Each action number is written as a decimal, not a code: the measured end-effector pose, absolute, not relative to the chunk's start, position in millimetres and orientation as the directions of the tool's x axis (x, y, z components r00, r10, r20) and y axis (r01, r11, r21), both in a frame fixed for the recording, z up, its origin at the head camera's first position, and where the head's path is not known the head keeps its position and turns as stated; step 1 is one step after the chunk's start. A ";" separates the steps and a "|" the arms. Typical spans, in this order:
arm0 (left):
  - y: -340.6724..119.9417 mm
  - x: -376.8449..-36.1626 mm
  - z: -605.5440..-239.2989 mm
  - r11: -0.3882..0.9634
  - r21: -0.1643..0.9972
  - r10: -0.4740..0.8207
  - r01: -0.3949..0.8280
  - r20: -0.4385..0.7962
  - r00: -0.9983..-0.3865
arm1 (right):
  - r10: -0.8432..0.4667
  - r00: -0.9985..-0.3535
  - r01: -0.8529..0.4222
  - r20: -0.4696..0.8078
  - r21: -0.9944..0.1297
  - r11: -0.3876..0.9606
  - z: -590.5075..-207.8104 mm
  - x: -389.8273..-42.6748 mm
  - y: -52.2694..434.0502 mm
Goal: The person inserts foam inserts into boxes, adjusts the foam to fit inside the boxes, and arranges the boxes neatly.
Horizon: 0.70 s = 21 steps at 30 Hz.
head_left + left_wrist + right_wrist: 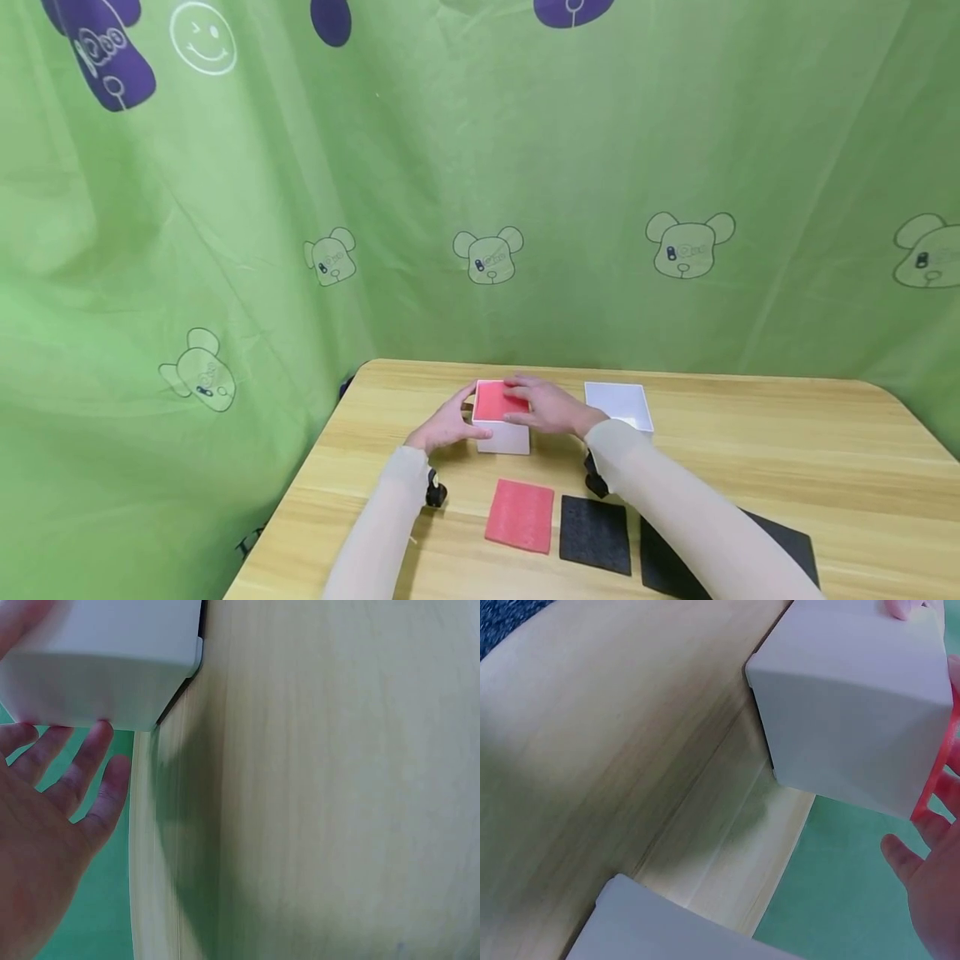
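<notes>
My right hand lies flat, fingers straight, pressing the red pad directly under them into the white box. My left hand braces the box's left wall (fingers open, thumb along the front).

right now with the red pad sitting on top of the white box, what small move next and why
Probably press the red pad down into the white box with the right hand: its fingers lie flat on it, and the left hand steadies the box's side.
</notes>
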<state>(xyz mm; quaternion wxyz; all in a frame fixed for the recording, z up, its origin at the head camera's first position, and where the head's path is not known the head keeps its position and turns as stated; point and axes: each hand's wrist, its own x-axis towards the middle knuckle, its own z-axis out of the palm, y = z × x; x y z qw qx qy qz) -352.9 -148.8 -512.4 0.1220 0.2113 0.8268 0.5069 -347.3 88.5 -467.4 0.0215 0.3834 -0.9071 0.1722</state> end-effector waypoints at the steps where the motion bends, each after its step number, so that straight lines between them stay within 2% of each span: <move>1: -148.9 -353.0 -511.7 0.393 0.891 0.474 0.227 0.015 -0.880 | -0.688 -0.707 -0.701 0.166 -0.295 0.649 -467.2 -347.4 88.5; 11: -148.4 -353.1 -508.4 0.386 0.898 0.476 0.211 0.003 -0.880 | -0.663 -0.736 -0.669 0.139 -0.301 0.679 -459.2 -343.5 91.1; 21: -146.7 -335.2 -485.1 0.361 0.903 0.495 0.233 0.026 -0.869 | -0.654 -0.745 -0.656 0.133 -0.329 0.679 -466.0 -343.7 92.3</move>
